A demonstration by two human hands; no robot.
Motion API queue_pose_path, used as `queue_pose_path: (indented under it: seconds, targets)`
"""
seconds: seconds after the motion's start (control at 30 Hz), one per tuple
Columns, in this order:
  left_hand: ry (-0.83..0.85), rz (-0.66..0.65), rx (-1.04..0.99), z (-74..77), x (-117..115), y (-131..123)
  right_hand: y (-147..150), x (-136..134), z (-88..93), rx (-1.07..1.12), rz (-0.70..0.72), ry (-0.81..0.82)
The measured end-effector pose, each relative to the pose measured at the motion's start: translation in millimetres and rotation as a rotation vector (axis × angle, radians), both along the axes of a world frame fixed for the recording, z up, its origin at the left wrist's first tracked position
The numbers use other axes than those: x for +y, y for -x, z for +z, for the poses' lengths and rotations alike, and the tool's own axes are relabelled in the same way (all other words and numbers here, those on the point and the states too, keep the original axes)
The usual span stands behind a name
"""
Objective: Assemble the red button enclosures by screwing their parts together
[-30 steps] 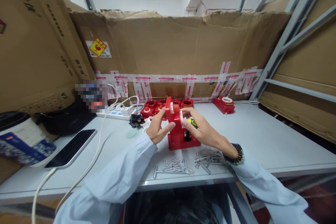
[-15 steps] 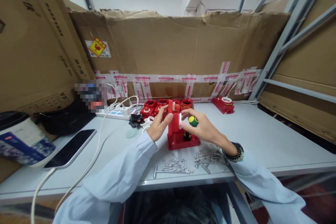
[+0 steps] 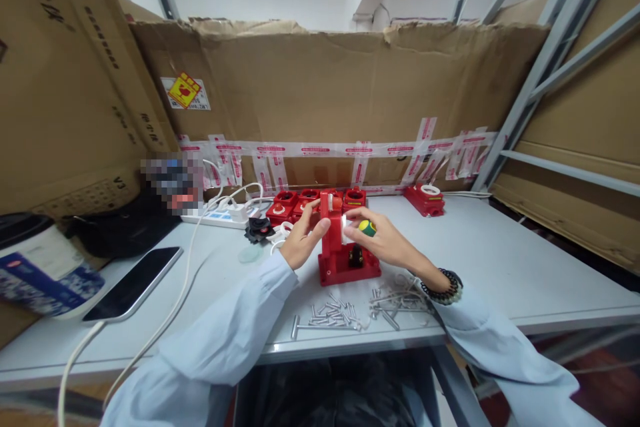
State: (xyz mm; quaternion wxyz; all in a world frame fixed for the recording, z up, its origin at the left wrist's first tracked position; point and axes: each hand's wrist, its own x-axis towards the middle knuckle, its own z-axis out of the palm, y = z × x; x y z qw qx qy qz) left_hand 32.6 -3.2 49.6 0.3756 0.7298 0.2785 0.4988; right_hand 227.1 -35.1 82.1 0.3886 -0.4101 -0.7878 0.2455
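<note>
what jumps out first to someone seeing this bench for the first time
The bright red housing stands at the middle of the table, gripped by the left hand, while the right hand holds a yellow-green button beside it. Loose metal screws lie scattered in front of it near the table's edge, and a row of red units sits behind it by the taped cardboard wall.

We see the left hand [image 3: 300,245] gripping the upright red lid [image 3: 327,220] of a red housing [image 3: 350,268] that stands on the grey desk [image 3: 525,260]. The right hand [image 3: 387,248] meets it from 3 o'clock, its fingers [image 3: 357,236] closed about a green-and-yellow knob [image 3: 367,227] and touching a white piece [image 3: 345,230] on the lid. Loose screws [image 3: 330,315] lie at 6 o'clock of the housing. More red housings [image 3: 295,203] sit at 11 o'clock, and a phone [image 3: 133,282] lies at 9 o'clock.
</note>
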Motion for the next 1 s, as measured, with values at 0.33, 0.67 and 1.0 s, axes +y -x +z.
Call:
queue_pose_path:
  seconds: [0.33, 0.67, 1.0]
  targets:
    - [-0.011, 0.002, 0.0, 0.9, 1.2, 0.7, 0.7, 0.1, -0.5, 0.01, 0.014, 0.048]
    - [-0.002, -0.035, -0.004, -3.8, 3.0, 0.6, 1.2, 2.9, -3.9, 0.038, 0.008, 0.006]
    - [0.212, -0.028, -0.087, -1.0, 3.0, 0.7, -1.8, -4.2, 2.6, -0.027, 0.115, -0.217]
